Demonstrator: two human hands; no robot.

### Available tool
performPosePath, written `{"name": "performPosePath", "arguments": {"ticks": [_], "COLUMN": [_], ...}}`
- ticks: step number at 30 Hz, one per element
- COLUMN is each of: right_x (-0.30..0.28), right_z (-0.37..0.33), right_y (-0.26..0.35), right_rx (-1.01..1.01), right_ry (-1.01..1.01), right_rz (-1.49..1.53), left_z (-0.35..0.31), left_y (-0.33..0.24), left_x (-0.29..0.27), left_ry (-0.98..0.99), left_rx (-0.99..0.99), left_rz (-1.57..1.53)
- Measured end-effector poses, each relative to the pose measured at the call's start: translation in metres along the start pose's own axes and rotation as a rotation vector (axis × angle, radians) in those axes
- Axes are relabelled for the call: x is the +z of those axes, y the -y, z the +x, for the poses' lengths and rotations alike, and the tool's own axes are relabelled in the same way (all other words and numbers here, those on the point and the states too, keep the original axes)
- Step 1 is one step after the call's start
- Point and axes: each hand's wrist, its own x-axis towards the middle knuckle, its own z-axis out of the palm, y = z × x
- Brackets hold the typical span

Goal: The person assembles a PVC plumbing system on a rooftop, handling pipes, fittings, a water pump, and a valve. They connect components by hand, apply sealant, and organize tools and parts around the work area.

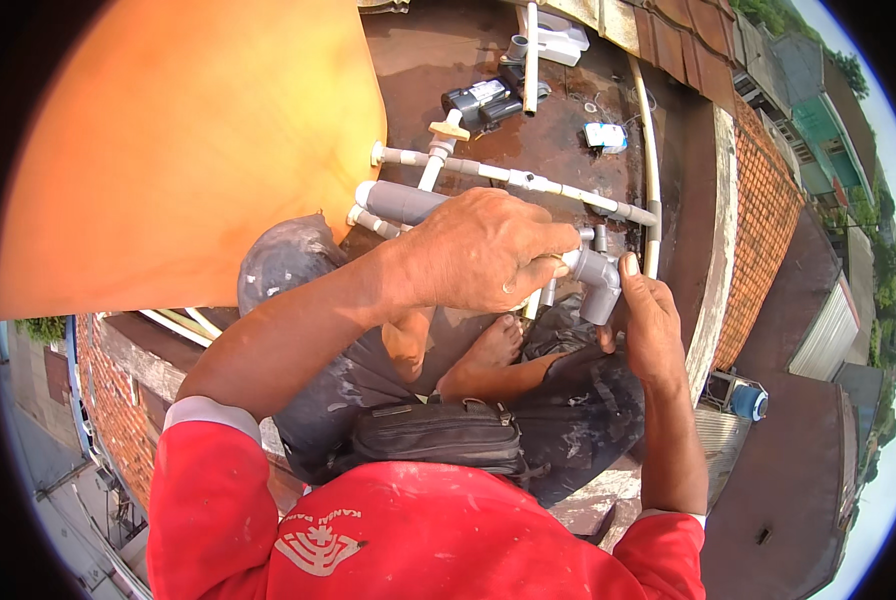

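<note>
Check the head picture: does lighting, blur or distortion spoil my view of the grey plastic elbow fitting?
Head view: strong daylight, the grey plastic elbow fitting lit with no obvious blur; head view, upper right: pale blue sky washed toward white; head view, outer field: fisheye distortion bows the long, weathered whitish beam beyond the bare right hand.

Grey elbow fitting (598,290), one end hidden by left hand (488,250), right hand (656,318), most fingers out of sight, thick grey pipe (403,202), end hidden behind left hand, orange tank (188,150), cut off at top, blue-and-white packet (606,137), contents indiscernible, red shirt (428,540), cut off below.
</note>
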Motion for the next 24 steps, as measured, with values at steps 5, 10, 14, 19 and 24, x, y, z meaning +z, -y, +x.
{"name": "performPosePath", "arguments": {"ticks": [5, 10, 14, 19, 24], "right_x": [0.044, 0.035, 0.033, 0.028, 0.032], "right_z": [-0.012, -0.008, -0.014, -0.007, -0.014], "right_y": [0.019, 0.014, 0.016, -0.001, -0.001], "right_rx": [-0.461, 0.055, -0.766, 0.092, -0.896], "right_ry": [-0.223, -0.010, -0.164, -0.016, -0.283], "right_rz": [-0.350, 0.403, -0.588, 0.087, -0.890], "left_z": [-0.006, 0.001, -0.009, -0.010, -0.009], "left_y": [0.004, 0.001, 0.008, -0.001, 0.005], "left_x": [0.000, 0.000, 0.002, 0.012, 0.007], "left_ry": [0.007, 0.006, 0.189, 0.108, 0.292], "left_rx": [-0.024, 0.093, -0.075, 0.091, -0.139], "left_rz": [-0.008, 0.142, -0.145, 0.034, -0.310]}}
